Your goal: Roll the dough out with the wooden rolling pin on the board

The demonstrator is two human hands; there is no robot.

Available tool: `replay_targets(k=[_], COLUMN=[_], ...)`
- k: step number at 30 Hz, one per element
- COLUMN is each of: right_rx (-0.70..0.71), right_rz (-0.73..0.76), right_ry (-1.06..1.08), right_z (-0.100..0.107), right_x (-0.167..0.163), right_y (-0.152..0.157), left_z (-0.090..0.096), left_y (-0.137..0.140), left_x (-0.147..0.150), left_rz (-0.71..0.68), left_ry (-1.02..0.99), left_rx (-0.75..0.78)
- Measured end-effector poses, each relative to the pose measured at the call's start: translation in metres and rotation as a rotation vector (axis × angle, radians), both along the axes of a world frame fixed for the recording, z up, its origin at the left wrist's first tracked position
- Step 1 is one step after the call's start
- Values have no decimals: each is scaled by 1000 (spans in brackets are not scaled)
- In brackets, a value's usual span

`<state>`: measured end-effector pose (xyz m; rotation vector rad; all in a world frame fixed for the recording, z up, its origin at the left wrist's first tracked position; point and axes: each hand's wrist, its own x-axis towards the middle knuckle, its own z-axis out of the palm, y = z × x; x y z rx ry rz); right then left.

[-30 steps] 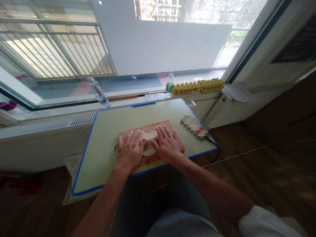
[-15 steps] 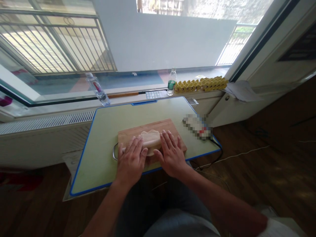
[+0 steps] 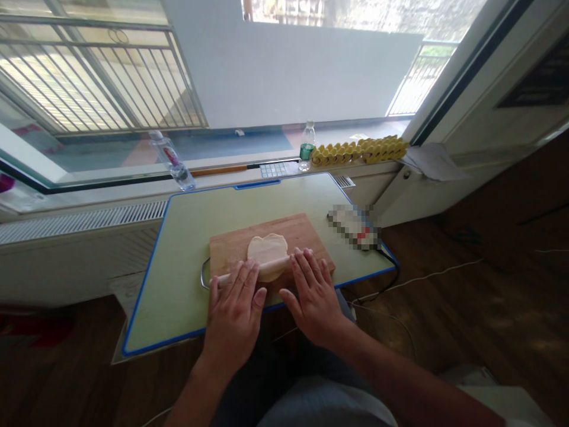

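Observation:
A pale rolling pin (image 3: 273,268) lies across a flattened sheet of dough (image 3: 267,248) on a wooden cutting board (image 3: 302,234). My left hand (image 3: 235,299) rests on the pin's left part, fingers stretched out flat and thumb apart. On the pin's right end lie the fingertips of my right hand (image 3: 311,290), also straight, with the thumb spread away. Neither hand wraps around the pin. Most of the dough shows on the far side of the pin, with a narrow strip on the near side. My fingers hide both ends of the pin in part.
The board, with a metal handle (image 3: 203,274), sits on a pale green blue-edged table (image 3: 173,284). A blurred-out object (image 3: 353,226) with a black cable lies on its right. Along the windowsill are two plastic bottles (image 3: 306,148) (image 3: 175,163) and yellow egg trays (image 3: 360,150).
Both hands have drawn the rolling pin towards me, down the dough. More of the dough's far part is uncovered now. The hands remain flat.

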<state>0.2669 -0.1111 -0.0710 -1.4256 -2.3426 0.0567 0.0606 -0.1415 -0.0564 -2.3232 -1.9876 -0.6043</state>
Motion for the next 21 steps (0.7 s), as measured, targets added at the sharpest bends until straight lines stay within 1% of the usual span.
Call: replay_targets(k=[1, 3, 5, 9, 11, 12, 13, 15, 19, 21], right_rx=[2, -4, -26, -118, -149, -154, -151, -129, -64, -47], right_rz=[4, -2, -22, -72, -86, -89, -88, -77, -7, 17], right_ry=[-2, 0, 6, 18, 20, 20, 19, 18, 7, -2], right_z=[-1, -1, 4, 19, 24, 25, 25, 23, 14, 10], right_x=[2, 1, -6, -28, -34, -35, -35, -29, -10, 0], right_y=[-4, 1, 22, 80, 96, 99, 97, 83, 31, 9], left_z=[-1, -2, 2, 15, 20, 21, 22, 19, 8, 4], left_y=[-4, 2, 24, 85, 103, 106, 105, 91, 35, 10], left_x=[1, 0, -3, -10, -12, -13, -13, -12, -4, 0], left_rz=[-1, 7, 25, 71, 78, 73, 64, 42, -13, -20], left_ry=[-3, -4, 3, 59, 88, 97, 101, 96, 77, 74], left_rx=[5, -3, -32, -115, -149, -158, -159, -135, -31, -4])
